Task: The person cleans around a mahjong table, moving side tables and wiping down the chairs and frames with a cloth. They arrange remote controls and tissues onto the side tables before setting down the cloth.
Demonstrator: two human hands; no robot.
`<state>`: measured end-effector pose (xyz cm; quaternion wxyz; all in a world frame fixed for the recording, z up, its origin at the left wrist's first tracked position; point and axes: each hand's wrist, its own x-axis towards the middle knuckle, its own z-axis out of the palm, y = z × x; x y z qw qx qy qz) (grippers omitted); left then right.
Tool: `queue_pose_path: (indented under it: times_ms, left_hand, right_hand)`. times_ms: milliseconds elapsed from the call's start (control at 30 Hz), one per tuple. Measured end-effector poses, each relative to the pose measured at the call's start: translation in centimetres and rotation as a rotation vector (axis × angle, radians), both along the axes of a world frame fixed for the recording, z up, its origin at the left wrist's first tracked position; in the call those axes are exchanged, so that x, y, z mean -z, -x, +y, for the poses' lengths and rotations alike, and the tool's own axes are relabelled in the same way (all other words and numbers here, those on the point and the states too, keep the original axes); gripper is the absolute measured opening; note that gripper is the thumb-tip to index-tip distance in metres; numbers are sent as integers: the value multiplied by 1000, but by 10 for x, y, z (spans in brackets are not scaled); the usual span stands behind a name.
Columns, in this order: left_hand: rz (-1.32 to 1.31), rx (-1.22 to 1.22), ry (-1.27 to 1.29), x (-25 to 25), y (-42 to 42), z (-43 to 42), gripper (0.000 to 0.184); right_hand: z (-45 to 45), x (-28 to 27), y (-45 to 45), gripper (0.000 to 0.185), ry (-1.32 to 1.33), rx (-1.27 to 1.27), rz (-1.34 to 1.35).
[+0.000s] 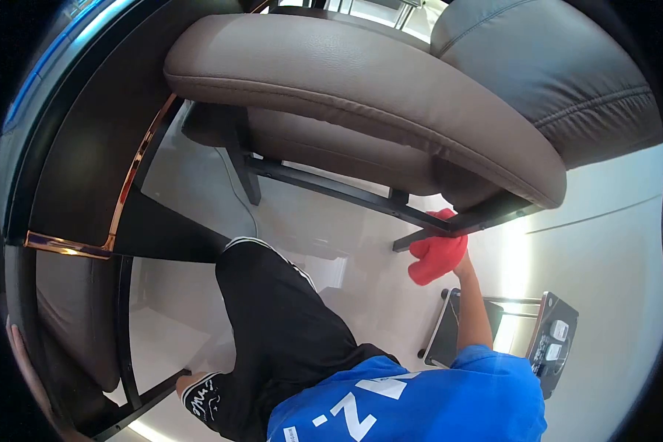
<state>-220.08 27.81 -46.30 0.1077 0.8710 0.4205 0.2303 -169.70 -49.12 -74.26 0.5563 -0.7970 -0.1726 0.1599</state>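
Note:
A red cloth (440, 258) is bunched against the dark lower frame bar (449, 223) of a brown leather chair (361, 74). My right hand (460, 264) is at the cloth, pressing it on the bar near a chair leg; the cloth covers most of my fingers. At the far left edge, a narrow skin-coloured strip, seemingly my left hand or forearm (23, 361), lies along another dark chair (74, 324). Its fingers cannot be made out.
A dark table with gold trim (70, 243) stands at the left. On the right are a metal-framed stand (464, 328) and a dark panel with white pieces (558, 331). A thin cable (236, 190) lies on the glossy floor (331, 272). My black-clad leg (272, 309) is between the chairs.

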Motion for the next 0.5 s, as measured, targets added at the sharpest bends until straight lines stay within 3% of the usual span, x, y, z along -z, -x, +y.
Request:
queue_pose_path:
  times_ms: [200, 267, 333, 500]
  left_hand:
    - [98, -5, -46, -3, -10, -1, 58]
    - [135, -20, -65, -6, -9, -4, 58]
    - [167, -26, -85, -9, -10, -6, 59]
    - [249, -16, -126, -18, -14, -5, 59]
  right_hand:
    - [26, 73, 6, 34, -218, 212, 147]
    - [34, 114, 2, 44, -176, 262, -79]
    - [44, 127, 3, 43, -194, 263, 16]
    - [41, 173, 6, 41, -149, 396, -81]
